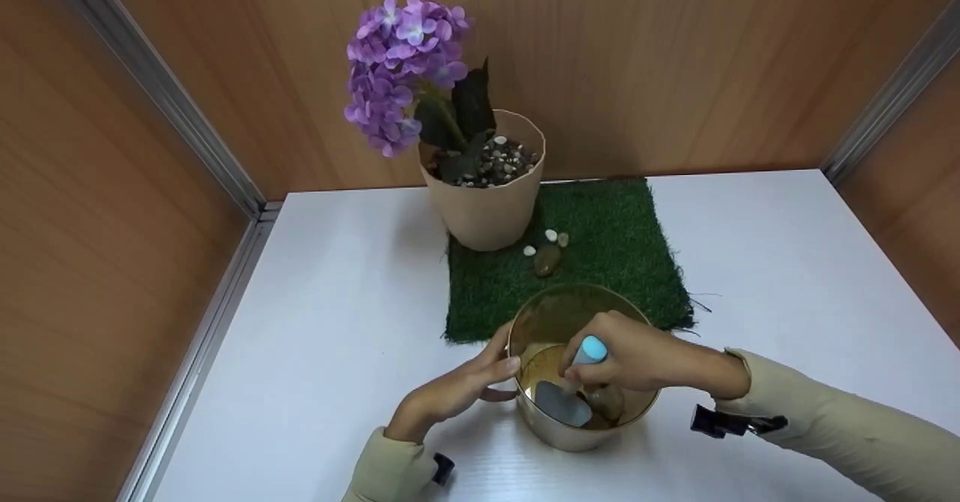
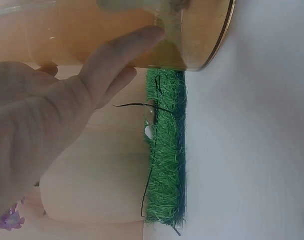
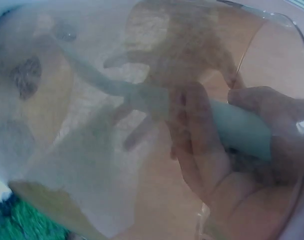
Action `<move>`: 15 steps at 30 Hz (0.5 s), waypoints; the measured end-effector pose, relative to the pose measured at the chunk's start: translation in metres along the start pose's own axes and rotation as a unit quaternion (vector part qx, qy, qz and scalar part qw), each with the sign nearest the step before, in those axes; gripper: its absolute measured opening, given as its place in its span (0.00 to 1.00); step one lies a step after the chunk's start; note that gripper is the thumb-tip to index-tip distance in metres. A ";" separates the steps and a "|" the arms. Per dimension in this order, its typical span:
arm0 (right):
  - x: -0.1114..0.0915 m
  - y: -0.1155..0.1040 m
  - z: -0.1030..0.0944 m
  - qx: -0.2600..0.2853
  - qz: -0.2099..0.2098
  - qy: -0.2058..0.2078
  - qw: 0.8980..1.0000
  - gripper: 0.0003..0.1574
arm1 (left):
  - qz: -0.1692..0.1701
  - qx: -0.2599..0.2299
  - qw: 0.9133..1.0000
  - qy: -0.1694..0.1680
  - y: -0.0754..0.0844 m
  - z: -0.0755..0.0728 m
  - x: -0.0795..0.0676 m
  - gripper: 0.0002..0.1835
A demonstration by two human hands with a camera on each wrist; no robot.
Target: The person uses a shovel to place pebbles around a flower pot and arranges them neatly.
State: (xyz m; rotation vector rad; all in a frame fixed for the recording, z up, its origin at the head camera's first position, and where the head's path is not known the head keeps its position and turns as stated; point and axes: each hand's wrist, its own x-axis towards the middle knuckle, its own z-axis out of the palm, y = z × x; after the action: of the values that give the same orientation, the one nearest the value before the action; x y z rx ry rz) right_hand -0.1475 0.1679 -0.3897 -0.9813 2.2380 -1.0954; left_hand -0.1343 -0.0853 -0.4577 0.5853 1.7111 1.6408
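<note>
Our right grip (image 1: 626,348) encloses one blue-handled grey trowel (image 1: 592,350), blade below; straight-fingered left grip (image 1: 459,389) touches the surrounding clear-amber bucket (image 1: 555,434).

White tabletop (image 1: 337,284) beneath a green turf mat (image 1: 607,217) and, near it, a see-through amber bucket (image 1: 559,437)

My left hand (image 2: 52,107) on the see-through amber tub (image 2: 87,30) lol
I've got fingers touching its side, green fake grass (image 2: 166,162) nearby, a white pebble (image 2: 149,132), beige pot (image 2: 92,175), purple flowers (image 2: 11,220) peeking in.
</note>
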 end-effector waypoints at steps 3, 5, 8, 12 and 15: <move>0.001 0.000 -0.001 0.006 0.009 -0.010 1.000 0.07 | 0.000 -0.005 1.000 -0.003 0.000 0.000 -0.001 0.33; 0.001 0.000 -0.001 0.010 0.013 -0.014 1.000 0.07 | 0.000 -0.008 1.000 -0.002 0.000 0.000 -0.001 0.32; 0.001 0.000 -0.004 0.027 0.022 -0.018 0.999 0.07 | 0.000 -0.005 1.000 -0.003 0.001 0.000 -0.001 0.33; 0.000 0.000 -0.008 0.068 0.031 -0.021 0.997 0.08 | 0.003 0.000 1.000 -0.006 0.000 0.000 -0.001 0.32; -0.002 -0.001 -0.012 0.089 0.032 -0.023 0.995 0.09 | 0.005 0.002 1.000 -0.006 -0.001 0.000 -0.001 0.31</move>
State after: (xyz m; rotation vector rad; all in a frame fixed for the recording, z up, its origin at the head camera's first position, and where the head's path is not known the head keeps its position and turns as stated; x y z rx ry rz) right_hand -0.1542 0.1749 -0.3820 -0.8468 2.0799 -1.2072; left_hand -0.1337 -0.0861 -0.4587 0.6050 1.7069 1.6377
